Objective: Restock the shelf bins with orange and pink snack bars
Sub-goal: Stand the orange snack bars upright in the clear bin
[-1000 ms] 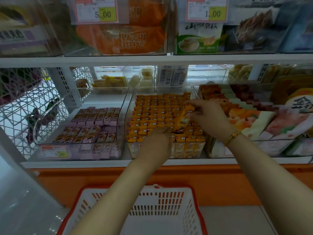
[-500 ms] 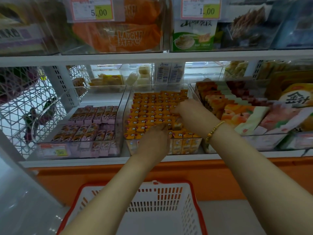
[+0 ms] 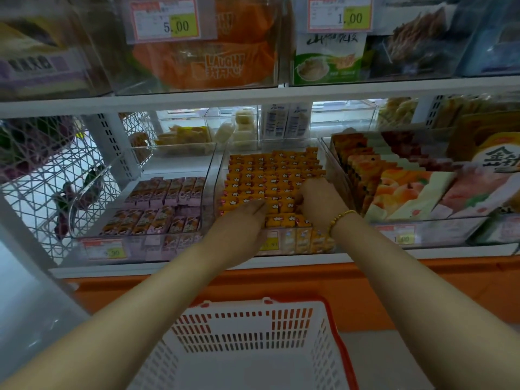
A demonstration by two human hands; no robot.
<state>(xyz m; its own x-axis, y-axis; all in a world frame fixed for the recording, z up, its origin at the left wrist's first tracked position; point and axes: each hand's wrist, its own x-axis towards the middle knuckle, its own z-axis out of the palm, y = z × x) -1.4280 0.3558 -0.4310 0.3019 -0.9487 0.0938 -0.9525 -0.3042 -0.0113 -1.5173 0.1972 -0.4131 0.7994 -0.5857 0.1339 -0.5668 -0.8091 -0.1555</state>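
- Landmark: clear orange bin (image 3: 218, 164), mid shelf. Orange bars (image 3: 270, 175) stand packed in it, upright, in tight rows.
- L hand (image 3: 239, 220) is over the bin's front-left part, fingers straight & together, pressing flat on the bar tops.
- R hand (image 3: 316, 201) is at the bin's front-right, fingers curled down among the bars. Tips are hidden, so can't tell if it pinches one.
- Step, as I judge it: seating a bar into the front-right rows & levelling them.
- To do it well: hold the L palm flat so neighbours don't pop up. R pushes straight down, not sideways. Finish w/ tops flush, labels facing the same way.
- Risk: wrappers look thin and prob. crumple if forced, so open a gap first.
- Pink bars (image 3: 166, 190) lie in the pink bin (image 3: 74, 205), just left of the orange bin. It looks part full, so prob. next.
- Counts: 2 hands, both in the orange bin; 1 bracelet (image 3: 342, 216) on the R wrist; 1 basket (image 3: 332, 313) below & in front of the orange bin.
- Orange bars: approx 9 rows show, too many & too small to count singly.
- Pink bars: 5 in the back row, approx 7 in front, more beneath that I can't count.
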